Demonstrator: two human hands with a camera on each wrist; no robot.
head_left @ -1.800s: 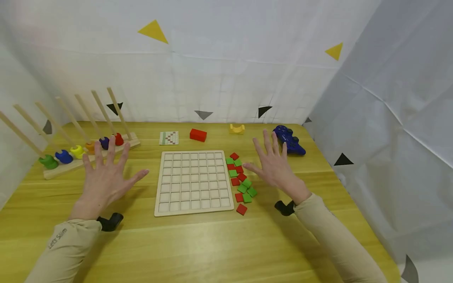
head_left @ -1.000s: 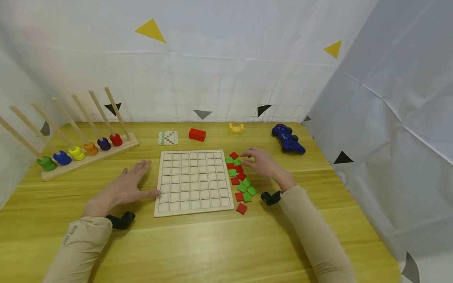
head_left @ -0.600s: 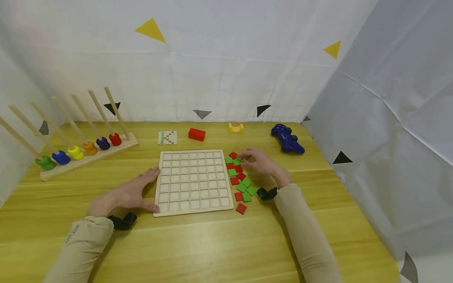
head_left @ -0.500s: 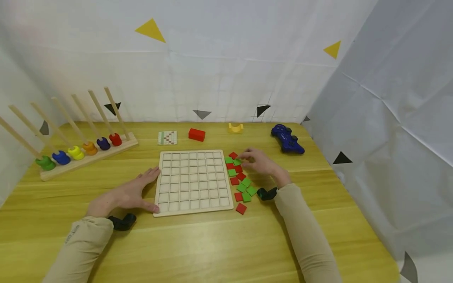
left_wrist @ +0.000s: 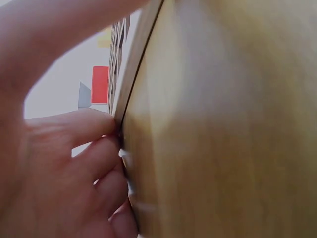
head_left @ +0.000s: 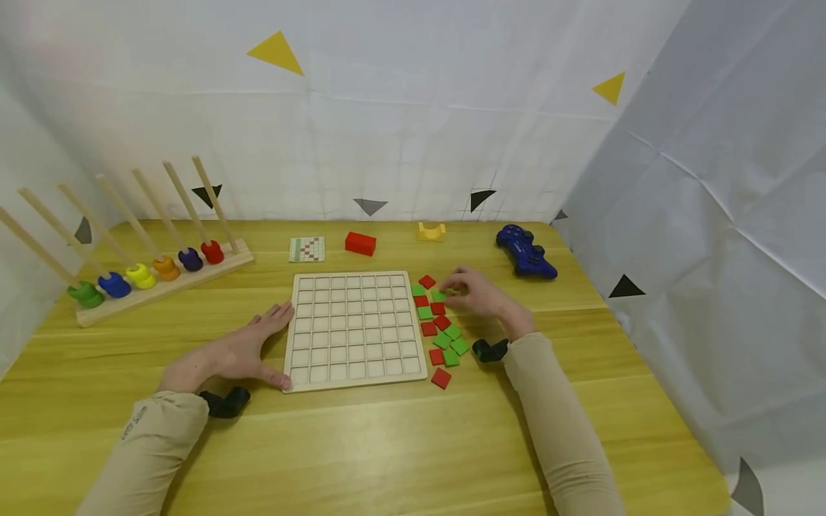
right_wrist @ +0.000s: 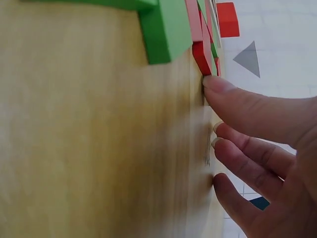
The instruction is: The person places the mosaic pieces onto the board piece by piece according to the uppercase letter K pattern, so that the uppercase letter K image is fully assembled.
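Note:
In the head view my left hand [head_left: 235, 356] rests at the left side of a wooden grid board [head_left: 355, 385]. Its thumb lies on the near left corner, and the fingertips touch the left edge higher up. The left wrist view has the fingers [left_wrist: 94, 158] along that edge. Right of the board, my right hand [head_left: 480, 295] is at the upper part of a scatter of red and green square tiles [head_left: 442, 340]. Thumb and forefinger pinch a green tile [head_left: 439, 295]. In the right wrist view the thumb [right_wrist: 247, 109] hides the forefinger's contact.
A peg rack [head_left: 161, 284] with coloured rings stands at left. Behind the board lie a pattern card [head_left: 307, 249], a red block [head_left: 360, 244] and a yellow arched block [head_left: 431, 231]. A blue game controller [head_left: 525, 251] lies at back right.
Both hands came down from above the table, the left onto the board's edge, the right to the tiles. Lately the right hand has drawn a green tile slightly rightward.

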